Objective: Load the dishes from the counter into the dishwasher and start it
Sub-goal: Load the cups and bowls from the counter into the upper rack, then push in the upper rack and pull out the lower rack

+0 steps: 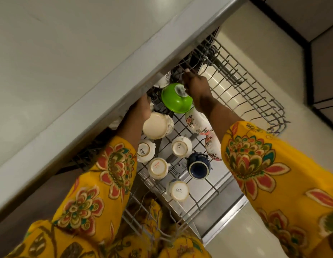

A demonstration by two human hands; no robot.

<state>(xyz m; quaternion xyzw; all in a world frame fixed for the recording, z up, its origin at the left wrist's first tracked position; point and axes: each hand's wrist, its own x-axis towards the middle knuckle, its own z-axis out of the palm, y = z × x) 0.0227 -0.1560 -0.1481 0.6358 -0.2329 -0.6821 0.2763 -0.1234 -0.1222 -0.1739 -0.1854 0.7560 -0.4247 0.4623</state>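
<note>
The dishwasher's upper rack (244, 84) is pulled out below the counter edge. A green bowl (174, 101) lies upside down at the rack's back, and my right hand (198, 90) grips it at its right side, fingertips reaching to the wires behind. My left hand (143, 108) reaches in under the counter edge and touches the far rim of an upturned cream bowl (156, 126); its fingers are partly hidden. Several white cups (181, 147) and a dark blue cup (198, 167) stand upside down nearer me. Two floral dishes (197, 121) lean beside my right forearm.
The grey counter (72, 58) overhangs the rack's left side and hides part of it. The open dishwasher door (221, 222) lies below the rack. The rack's right half holds only bare wires. Pale floor tiles (270, 58) lie to the right.
</note>
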